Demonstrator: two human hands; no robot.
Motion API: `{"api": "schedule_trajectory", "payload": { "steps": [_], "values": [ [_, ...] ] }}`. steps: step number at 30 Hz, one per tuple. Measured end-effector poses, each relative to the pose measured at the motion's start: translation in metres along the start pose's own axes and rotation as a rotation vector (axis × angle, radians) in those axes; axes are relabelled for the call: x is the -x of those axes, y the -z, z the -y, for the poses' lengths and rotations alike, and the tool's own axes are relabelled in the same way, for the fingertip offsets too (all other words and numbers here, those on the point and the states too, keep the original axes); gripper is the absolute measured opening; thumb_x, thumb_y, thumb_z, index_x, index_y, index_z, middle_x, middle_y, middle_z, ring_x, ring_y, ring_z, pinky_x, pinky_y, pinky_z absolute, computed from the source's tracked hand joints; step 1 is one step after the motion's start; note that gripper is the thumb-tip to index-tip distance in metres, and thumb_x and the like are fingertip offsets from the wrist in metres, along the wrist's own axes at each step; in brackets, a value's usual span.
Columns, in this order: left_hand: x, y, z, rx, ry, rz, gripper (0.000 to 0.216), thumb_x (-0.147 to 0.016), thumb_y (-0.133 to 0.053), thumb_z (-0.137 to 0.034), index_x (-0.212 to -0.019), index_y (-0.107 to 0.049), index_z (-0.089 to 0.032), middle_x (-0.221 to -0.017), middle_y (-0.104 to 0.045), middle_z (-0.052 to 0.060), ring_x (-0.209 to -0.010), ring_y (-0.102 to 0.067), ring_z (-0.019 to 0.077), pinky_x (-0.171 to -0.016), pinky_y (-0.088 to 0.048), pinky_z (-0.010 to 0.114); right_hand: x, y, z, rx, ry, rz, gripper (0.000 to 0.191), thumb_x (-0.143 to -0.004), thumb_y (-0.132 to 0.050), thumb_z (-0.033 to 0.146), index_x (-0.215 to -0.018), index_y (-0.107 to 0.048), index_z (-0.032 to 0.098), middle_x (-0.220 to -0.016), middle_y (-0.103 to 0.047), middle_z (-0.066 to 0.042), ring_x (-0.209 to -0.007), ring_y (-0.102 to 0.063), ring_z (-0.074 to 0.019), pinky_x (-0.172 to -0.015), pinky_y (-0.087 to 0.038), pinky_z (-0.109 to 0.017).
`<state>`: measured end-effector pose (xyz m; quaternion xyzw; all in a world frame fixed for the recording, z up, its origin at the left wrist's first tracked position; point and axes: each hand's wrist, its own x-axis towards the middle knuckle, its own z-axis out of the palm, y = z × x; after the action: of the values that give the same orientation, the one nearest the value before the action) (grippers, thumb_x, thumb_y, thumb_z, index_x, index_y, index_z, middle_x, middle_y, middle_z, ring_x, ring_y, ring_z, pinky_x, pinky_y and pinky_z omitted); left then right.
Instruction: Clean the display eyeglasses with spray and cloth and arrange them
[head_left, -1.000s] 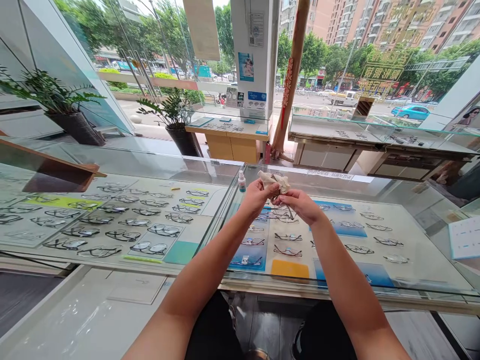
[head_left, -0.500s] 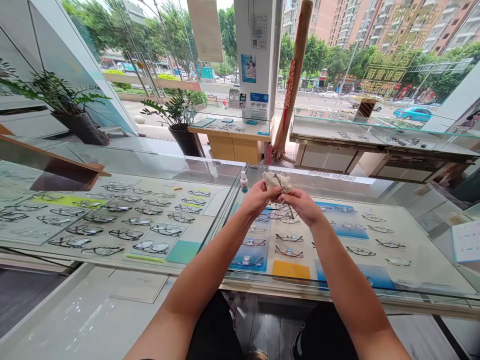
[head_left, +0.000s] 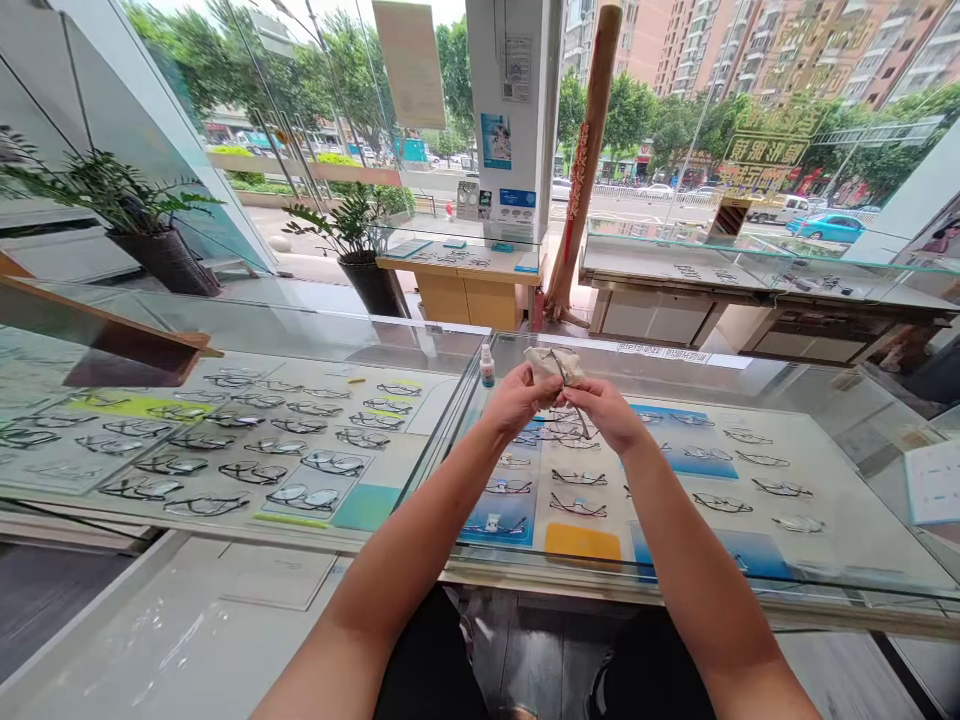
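Note:
Above the glass counter, my left hand [head_left: 519, 396] is closed on a crumpled beige cloth [head_left: 546, 366], its thumb pressing from the near side. A pair of glasses [head_left: 578, 420] is held partly inside the cloth; a dark temple slants down from the fingers, and the lenses are mostly covered. My right hand [head_left: 606, 408] pinches the glasses near the temple, close beside the left thumb. A small white spray bottle [head_left: 487, 367] stands upright on the counter just left of my left hand.
Beneath my hands is a glass display case [head_left: 750, 395] with rows of spectacle frames and a yellow cloth [head_left: 583, 542]. A second case [head_left: 420, 395] adjoins it on the left. A wooden piece [head_left: 105, 320] lies on its glass. An open white drawer [head_left: 187, 620] juts out lower left.
My hands stay at nearly the same spot, still gripping the cloth and glasses, with only slight finger movement. The view has shifted very slightly.

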<state>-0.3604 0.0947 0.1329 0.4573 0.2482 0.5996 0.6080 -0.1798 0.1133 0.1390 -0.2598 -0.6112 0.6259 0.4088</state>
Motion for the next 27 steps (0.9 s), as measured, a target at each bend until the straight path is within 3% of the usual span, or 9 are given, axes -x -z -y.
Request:
{"api": "schedule_trajectory", "payload": {
  "steps": [3, 6, 12, 18, 23, 27],
  "values": [
    [-0.003, -0.003, 0.008, -0.016, -0.063, -0.110, 0.060, -0.070, -0.097, -0.064, -0.085, -0.065, -0.015, -0.068, -0.064, -0.001, -0.051, -0.051, 0.0090, -0.050, -0.036, 0.025, -0.001, -0.008, -0.004, 0.055, 0.008, 0.041, 0.037, -0.077, -0.089, 0.059, -0.080, -0.084, 0.022, -0.087, -0.078, -0.005, -0.092, -0.064, -0.0237, -0.098, -0.046, -0.042],
    [-0.006, -0.003, 0.011, 0.008, -0.065, -0.159, 0.063, -0.077, -0.087, -0.075, -0.078, -0.063, -0.017, -0.062, -0.059, -0.002, -0.048, -0.046, 0.0092, -0.047, -0.033, 0.026, -0.001, -0.011, -0.006, 0.080, 0.014, 0.050, 0.039, -0.076, -0.089, 0.061, -0.081, -0.084, 0.023, -0.088, -0.078, -0.004, -0.092, -0.065, -0.0241, -0.098, -0.047, -0.043],
    [-0.006, -0.003, 0.006, 0.105, -0.048, -0.035, 0.058, -0.091, -0.077, -0.071, -0.096, -0.073, -0.014, -0.086, -0.073, 0.007, -0.080, -0.066, 0.0191, -0.074, -0.053, 0.031, -0.001, 0.000, -0.003, 0.056, 0.055, -0.020, 0.037, -0.081, -0.087, 0.060, -0.084, -0.084, 0.023, -0.089, -0.078, -0.004, -0.094, -0.063, -0.0232, -0.097, -0.045, -0.041],
    [-0.011, 0.004, 0.008, 0.105, -0.056, -0.115, 0.051, -0.093, -0.078, -0.066, -0.102, -0.074, -0.016, -0.102, -0.079, 0.011, -0.109, -0.072, 0.0280, -0.095, -0.054, 0.038, 0.003, 0.014, 0.010, 0.011, 0.112, -0.088, 0.034, -0.082, -0.086, 0.060, -0.081, -0.083, 0.026, -0.090, -0.075, -0.004, -0.086, -0.057, -0.0208, -0.088, -0.046, -0.038],
    [-0.006, 0.004, 0.010, -0.016, 0.063, -0.019, 0.062, -0.080, -0.086, -0.072, -0.102, -0.077, -0.015, -0.097, -0.079, 0.009, -0.100, -0.072, 0.0251, -0.089, -0.054, 0.034, 0.001, 0.022, 0.012, -0.010, 0.264, -0.264, 0.031, -0.082, -0.087, 0.059, -0.080, -0.083, 0.028, -0.094, -0.065, -0.003, -0.090, -0.055, -0.0203, -0.083, -0.047, -0.034],
    [0.004, -0.009, 0.012, -0.086, 0.159, 0.121, 0.064, -0.080, -0.086, -0.073, -0.098, -0.079, -0.013, -0.087, -0.076, 0.007, -0.084, -0.068, 0.0187, -0.080, -0.052, 0.029, -0.001, 0.018, 0.007, -0.055, 0.252, -0.249, 0.030, -0.083, -0.088, 0.059, -0.082, -0.084, 0.029, -0.099, -0.062, -0.003, -0.088, -0.054, -0.0184, -0.078, -0.048, -0.031]
  ]
}}
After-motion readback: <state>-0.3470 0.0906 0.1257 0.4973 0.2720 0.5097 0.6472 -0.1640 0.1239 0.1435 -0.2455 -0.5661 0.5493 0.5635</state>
